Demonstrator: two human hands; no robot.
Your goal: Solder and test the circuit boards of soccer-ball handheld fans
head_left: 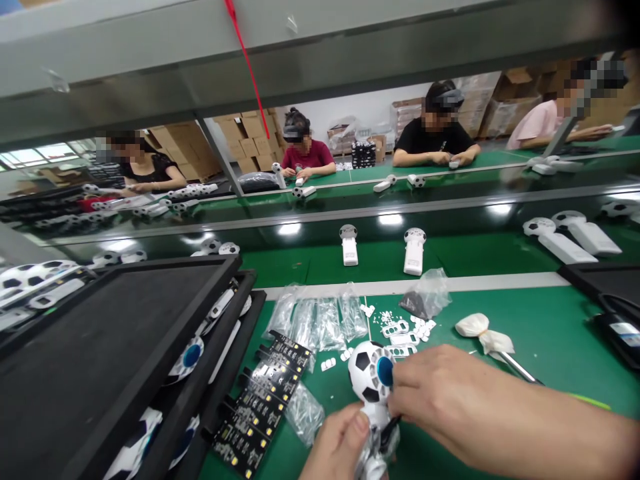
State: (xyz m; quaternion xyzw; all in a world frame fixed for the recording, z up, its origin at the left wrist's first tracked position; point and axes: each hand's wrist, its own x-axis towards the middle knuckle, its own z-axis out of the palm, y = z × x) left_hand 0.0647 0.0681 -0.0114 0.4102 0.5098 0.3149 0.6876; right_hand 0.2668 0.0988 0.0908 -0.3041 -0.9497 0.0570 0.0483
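Left hand [336, 445] grips the football gadget [366, 373] below its ball; right hand [431, 390] curls against its right side, grip hidden.

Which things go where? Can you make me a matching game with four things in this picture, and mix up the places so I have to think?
Things:
1. Red cord
2. Nearest soccer-ball gadget
3. Black circuit boards
4. White-wrapped stick

Places:
A. Gripped in the left hand
B. In front of the grey beam overhead
C. On the green tabletop, just past the right hand
D. Right next to the stack of black trays

Right pairs: 1-B, 2-A, 3-D, 4-C
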